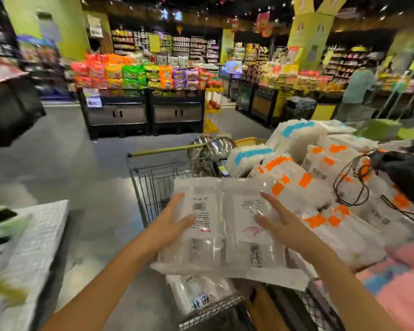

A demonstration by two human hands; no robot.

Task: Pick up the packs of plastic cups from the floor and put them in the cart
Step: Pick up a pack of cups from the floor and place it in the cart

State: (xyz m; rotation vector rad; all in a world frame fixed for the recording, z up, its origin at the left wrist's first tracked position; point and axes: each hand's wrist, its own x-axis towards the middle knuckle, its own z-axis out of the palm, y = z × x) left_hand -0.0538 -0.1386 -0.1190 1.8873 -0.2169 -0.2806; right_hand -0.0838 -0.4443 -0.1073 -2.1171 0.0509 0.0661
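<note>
- At the lower centre of the frame, a clear plastic pack of cups with white labels [222,237] sits over the near end of the grey wire shopping cart [151,185].
- The left hand [172,223] presses its left side, fingers straight and together.
- The right hand [276,223] presses its right side, fingers straight, slightly spread.
- Centre right, white packs with orange marks [320,187] are piled in the cart.

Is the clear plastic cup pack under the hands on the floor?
No, the clear plastic cup pack lies over the wire cart, under the left hand and right hand.
</note>
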